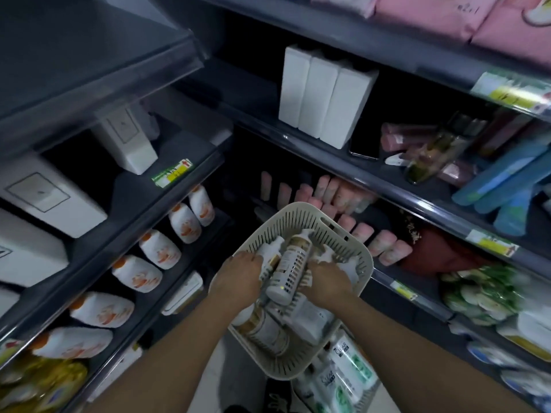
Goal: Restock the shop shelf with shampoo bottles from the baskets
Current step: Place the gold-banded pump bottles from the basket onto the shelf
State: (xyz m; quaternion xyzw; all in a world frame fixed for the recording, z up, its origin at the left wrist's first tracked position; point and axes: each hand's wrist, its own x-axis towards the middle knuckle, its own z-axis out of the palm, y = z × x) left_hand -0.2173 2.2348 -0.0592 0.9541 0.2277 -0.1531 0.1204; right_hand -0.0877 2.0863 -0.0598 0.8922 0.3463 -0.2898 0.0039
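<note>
While in basket [298, 208] — hands [238, 275] [328, 280] round bottles [290, 263]

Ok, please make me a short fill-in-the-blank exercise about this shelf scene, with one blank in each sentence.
The left hand and the right hand grip bottles inside the cream ___.
The white shelf bottles on the left have ___ caps.
Exactly ___ white boxes stand side by side higher up.
Missing words: basket, orange, three.

Dim, bluish light leaves the recesses of the shelves [387, 186] almost black, the pale basket [367, 257] and bottles [290, 263] at centre catch most light, motion blur smears the price labels [507, 92] toward the sides, and the wide lens bends the shelf edges.
</note>
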